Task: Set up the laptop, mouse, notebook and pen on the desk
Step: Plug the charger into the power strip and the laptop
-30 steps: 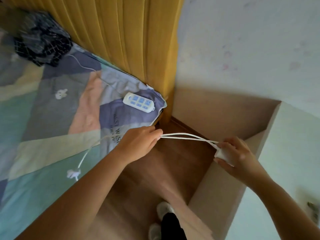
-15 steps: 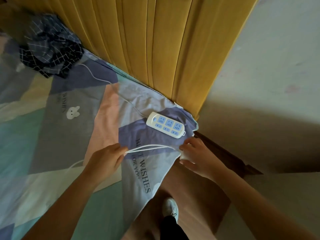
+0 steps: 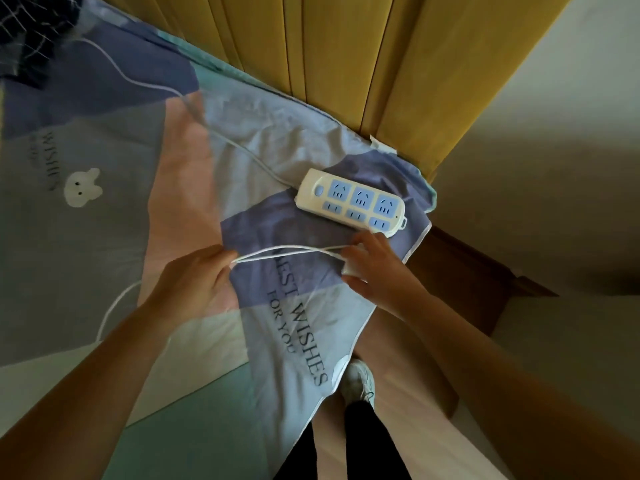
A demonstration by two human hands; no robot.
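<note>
My left hand (image 3: pixel 199 280) pinches a loop of white charger cable (image 3: pixel 287 252) over the bed. My right hand (image 3: pixel 375 268) is closed on the white charger block (image 3: pixel 349 270) at the cable's other end, just below a cream power strip (image 3: pixel 351 201) with blue sockets that lies on the bedsheet. The cable stretches taut between both hands, and its loose end trails off to the lower left across the sheet. Laptop, mouse, notebook and pen are out of view.
The patchwork bedsheet (image 3: pixel 104 220) covers the left and middle. A yellow curtain (image 3: pixel 363 53) hangs behind the bed. Dark checked cloth (image 3: pixel 24 36) lies at the top left. The wooden floor (image 3: pixel 460 268) and my shoe (image 3: pixel 358 379) show beside the bed; a pale wall is on the right.
Both hands carried the cable and charger block from over the floor gap by the desk to above the bed, stopping beside the power strip. The view turned left, toward the bed.
</note>
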